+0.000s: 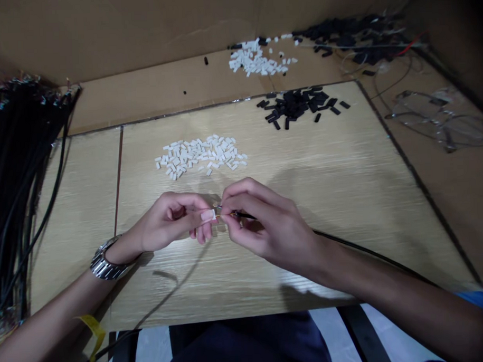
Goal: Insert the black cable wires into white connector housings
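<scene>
My left hand, with a metal watch on its wrist, pinches a small white connector housing between thumb and forefinger. Facing it, my right hand grips the stripped end of a black cable, where thin coloured wires stick out. At least one wire reaches the housing; whether it sits inside, I cannot tell. The cable runs back under my right forearm towards the right edge. Just beyond my hands lies a pile of white connector housings on the wooden board.
Black sleeves lie heaped at the board's back right. Behind them are more white pieces and a dark heap. A thick bundle of black cables fills the left side. Glasses rest at the right. Yellow tape hangs near the front edge.
</scene>
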A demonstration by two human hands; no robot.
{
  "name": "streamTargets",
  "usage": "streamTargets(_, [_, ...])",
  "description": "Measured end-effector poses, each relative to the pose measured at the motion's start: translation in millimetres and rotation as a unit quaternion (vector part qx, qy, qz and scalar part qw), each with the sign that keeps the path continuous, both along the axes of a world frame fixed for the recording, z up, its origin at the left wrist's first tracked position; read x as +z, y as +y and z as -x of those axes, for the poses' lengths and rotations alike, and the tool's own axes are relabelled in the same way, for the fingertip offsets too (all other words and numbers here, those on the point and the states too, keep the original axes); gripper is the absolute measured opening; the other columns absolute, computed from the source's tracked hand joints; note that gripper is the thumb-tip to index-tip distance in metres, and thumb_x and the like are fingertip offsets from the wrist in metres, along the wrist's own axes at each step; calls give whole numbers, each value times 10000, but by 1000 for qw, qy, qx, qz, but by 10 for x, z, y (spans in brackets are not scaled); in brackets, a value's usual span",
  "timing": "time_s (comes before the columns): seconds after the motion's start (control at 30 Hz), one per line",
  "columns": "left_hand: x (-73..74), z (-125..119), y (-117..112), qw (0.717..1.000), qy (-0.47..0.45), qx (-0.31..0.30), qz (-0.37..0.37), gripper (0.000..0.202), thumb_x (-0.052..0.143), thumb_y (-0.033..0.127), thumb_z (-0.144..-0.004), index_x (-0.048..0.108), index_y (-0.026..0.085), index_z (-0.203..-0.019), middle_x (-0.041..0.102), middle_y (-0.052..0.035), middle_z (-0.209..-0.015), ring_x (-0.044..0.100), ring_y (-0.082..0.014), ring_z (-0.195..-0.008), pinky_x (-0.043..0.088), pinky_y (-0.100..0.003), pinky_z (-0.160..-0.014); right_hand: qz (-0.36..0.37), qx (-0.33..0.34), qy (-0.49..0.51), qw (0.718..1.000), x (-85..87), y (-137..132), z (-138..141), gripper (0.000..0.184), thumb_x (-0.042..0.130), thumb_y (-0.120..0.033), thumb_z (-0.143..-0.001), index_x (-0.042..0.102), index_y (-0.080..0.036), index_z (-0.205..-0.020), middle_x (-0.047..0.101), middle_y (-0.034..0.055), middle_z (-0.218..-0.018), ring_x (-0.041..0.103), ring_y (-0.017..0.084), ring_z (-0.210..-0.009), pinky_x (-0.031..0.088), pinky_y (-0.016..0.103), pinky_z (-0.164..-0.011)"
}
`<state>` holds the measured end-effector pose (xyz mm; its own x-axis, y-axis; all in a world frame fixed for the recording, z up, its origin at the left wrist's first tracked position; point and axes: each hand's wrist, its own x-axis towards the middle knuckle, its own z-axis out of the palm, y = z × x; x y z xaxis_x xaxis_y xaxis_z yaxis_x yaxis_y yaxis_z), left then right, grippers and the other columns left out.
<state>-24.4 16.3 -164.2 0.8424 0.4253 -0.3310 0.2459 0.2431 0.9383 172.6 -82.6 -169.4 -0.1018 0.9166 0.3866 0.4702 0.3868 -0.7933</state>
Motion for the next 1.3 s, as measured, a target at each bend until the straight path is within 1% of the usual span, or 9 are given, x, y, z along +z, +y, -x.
streamTargets(0.23, [17,-26,-29,999,-6,15,47,194,631,244,-960,695,137,-811,743,-10,-697,671,-83,-571,498,-166,-559,-73,-7,-71,995,-34,-28,9,80,592,-46,-901,658,-91,-901,671,97,-956,637,123,-753,504,218,-544])
streamTargets(0.5, [10,-50,-90,999,-4,33,-6,206,601,231,-978,689,135,-818,731,-11,-697,662,-76,-582,455,-167,-558,-50,-9,-62,997,-69,-16,14,81,584,-56,-916,648,-105,-920,650,88,-953,628,127,-770,494,213,-525])
streamTargets(0.63, [-29,-64,-118,997,-25,57,-35,197,610,238,-967,678,135,-814,703,-8,-681,635,-83,-584,490,-176,-574,-33,4,0,999,-64,21,-6,85,593,-58,-898,636,-130,-888,627,71,-947,623,120,-784,512,210,-578])
streamTargets(0.73, [-74,-63,-144,992,-52,89,-73,193,631,255,-952,663,137,-802,678,-4,-665,605,-84,-574,495,-179,-568,42,-10,64,997,-33,61,-37,96,616,-102,-881,641,-167,-947,622,56,-966,615,122,-785,522,213,-591])
streamTargets(0.83, [-105,-55,-154,988,-56,107,-101,190,634,273,-947,660,139,-815,678,-12,-678,591,-88,-572,487,-186,-557,219,-13,150,964,8,104,-78,169,636,-255,-905,629,-191,-1061,633,20,-855,585,103,-622,508,200,-478])
streamTargets(0.9, [-108,-52,-156,986,-50,107,-120,202,630,288,-945,660,139,-813,675,-18,-674,581,-94,-569,477,-194,-545,340,27,207,917,27,131,-105,205,615,-371,-924,649,-180,-991,599,-20,-693,543,90,-502,491,190,-409])
streamTargets(0.97, [-100,-53,-159,983,-39,102,-145,223,626,306,-942,662,137,-801,668,-23,-659,571,-100,-556,467,-204,-529,413,67,250,873,33,154,-125,256,615,-417,-917,660,-169,-867,554,-44,-578,510,84,-440,478,183,-378])
streamTargets(1.1, [-79,-59,-173,975,-33,87,-201,252,614,330,-942,676,134,-796,672,-35,-656,565,-110,-545,455,-217,-517,451,93,307,833,20,171,-130,280,630,-414,-902,650,-159,-789,522,-57,-514,464,72,-410,444,166,-366])
streamTargets(1.3, [-91,-41,-184,962,-44,79,-257,236,604,319,-949,681,145,-809,685,-41,-684,584,-122,-589,456,-225,-542,455,86,350,814,54,168,-113,261,618,-413,-888,599,-169,-796,575,-26,-721,432,42,-431,403,160,-355])
